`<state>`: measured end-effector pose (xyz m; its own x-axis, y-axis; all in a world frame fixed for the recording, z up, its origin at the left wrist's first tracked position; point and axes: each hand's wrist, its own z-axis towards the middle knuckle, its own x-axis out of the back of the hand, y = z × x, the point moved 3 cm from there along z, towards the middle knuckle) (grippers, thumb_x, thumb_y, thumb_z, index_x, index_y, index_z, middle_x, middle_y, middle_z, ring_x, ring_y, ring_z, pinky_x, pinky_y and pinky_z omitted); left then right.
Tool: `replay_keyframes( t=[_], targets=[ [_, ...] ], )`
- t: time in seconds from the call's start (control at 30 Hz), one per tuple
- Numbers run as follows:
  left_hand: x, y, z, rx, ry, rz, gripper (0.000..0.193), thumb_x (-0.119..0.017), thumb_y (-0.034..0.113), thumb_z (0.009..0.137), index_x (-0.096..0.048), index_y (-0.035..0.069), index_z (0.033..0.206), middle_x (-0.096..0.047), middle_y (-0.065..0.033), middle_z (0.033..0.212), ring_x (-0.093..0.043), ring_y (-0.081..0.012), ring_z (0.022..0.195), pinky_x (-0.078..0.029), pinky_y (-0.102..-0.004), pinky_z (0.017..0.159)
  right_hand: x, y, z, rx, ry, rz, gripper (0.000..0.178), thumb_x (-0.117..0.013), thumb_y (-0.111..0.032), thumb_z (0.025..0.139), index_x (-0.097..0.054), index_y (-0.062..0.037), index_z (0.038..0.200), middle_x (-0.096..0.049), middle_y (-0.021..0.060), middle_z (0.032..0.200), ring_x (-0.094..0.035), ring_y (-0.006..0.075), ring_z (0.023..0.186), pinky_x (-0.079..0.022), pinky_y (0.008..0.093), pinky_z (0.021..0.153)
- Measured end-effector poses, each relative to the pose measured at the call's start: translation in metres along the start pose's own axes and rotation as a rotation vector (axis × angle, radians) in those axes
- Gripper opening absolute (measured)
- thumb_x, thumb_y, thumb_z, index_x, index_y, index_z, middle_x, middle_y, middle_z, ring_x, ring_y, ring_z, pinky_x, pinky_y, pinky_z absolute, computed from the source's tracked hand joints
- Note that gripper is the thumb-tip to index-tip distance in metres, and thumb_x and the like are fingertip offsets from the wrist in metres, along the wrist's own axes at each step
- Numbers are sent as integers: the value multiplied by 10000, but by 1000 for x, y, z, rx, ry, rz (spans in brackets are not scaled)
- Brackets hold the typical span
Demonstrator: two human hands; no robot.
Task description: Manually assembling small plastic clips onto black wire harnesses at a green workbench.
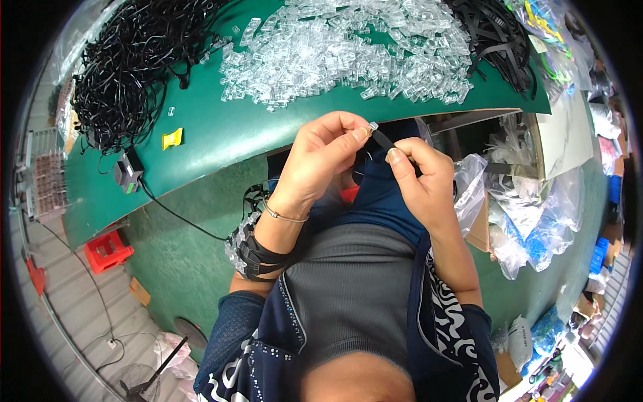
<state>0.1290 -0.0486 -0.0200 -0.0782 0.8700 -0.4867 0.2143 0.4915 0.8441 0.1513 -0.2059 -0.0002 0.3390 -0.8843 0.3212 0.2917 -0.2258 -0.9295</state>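
Just off the table's near edge, my left hand (328, 151) pinches a small clear plastic piece (374, 125) between thumb and fingertips. A short black strap (382, 139) runs from that piece to my right hand (422, 171), whose thumb and forefinger are closed on it. Whether the strap passes through the clear piece is too small to tell. Around my left forearm hang several black straps (262, 258) with clear plastic pieces (236, 244) on them. Beyond my hands, a large pile of similar clear pieces (321, 63) covers the middle of the green table (201, 144).
Tangled black cords (127, 74) heap at the table's left, with a yellow wrapped packet (172, 139) and a small dark device (128, 171) nearby. More black straps (495, 43) lie at the right. A red stool (107, 252) and plastic bags (529, 221) stand below table height.
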Motion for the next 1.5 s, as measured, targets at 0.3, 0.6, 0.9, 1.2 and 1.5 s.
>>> replay_keyframes(
  t=[0.3, 0.6, 0.9, 1.2, 1.5],
  targets=[
    [0, 4, -8, 9, -119, 217, 120, -593, 122, 856, -592, 9, 816, -465, 63, 558, -375, 3, 484, -273, -173, 399, -7, 2, -2, 35, -30, 64, 64, -597, -47, 802, -565, -2, 834, -551, 67, 626, -505, 104, 540, -400, 239, 512],
    [8, 16, -8, -104, -49, 282, 160, -600, 114, 846, -598, -3, 737, -481, 38, 582, -378, -14, 474, -296, -183, 386, -14, -8, 7, 205, 64, -161, 233, -730, -70, 679, -589, -12, 855, -599, 84, 677, -594, 133, 570, -464, 239, 531],
    [54, 83, 32, -447, 196, 1001, 117, -594, 123, 789, -629, 13, 813, -617, -95, 722, -573, -158, 606, -453, -292, 581, -28, 16, 20, -5, 58, 329, 132, -626, 18, 772, -546, 15, 877, -563, 0, 712, -492, 24, 622, -395, 171, 549],
    [147, 115, 62, -515, 646, 1963, 358, -569, 12, 657, -658, 157, 972, -592, 8, 1029, -518, -247, 960, -433, -368, 749, -31, 24, 15, -110, -81, 447, 144, -602, 7, 808, -535, 26, 933, -554, 1, 757, -479, 18, 673, -390, 158, 598],
    [127, 134, 34, -609, 521, 1674, 214, -535, 7, 693, -586, 46, 898, -607, -100, 968, -556, -289, 901, -448, -376, 768, -29, 23, 12, -107, -85, 465, 142, -603, 1, 811, -536, 31, 932, -561, 5, 773, -488, 26, 690, -394, 161, 618]
  ],
)
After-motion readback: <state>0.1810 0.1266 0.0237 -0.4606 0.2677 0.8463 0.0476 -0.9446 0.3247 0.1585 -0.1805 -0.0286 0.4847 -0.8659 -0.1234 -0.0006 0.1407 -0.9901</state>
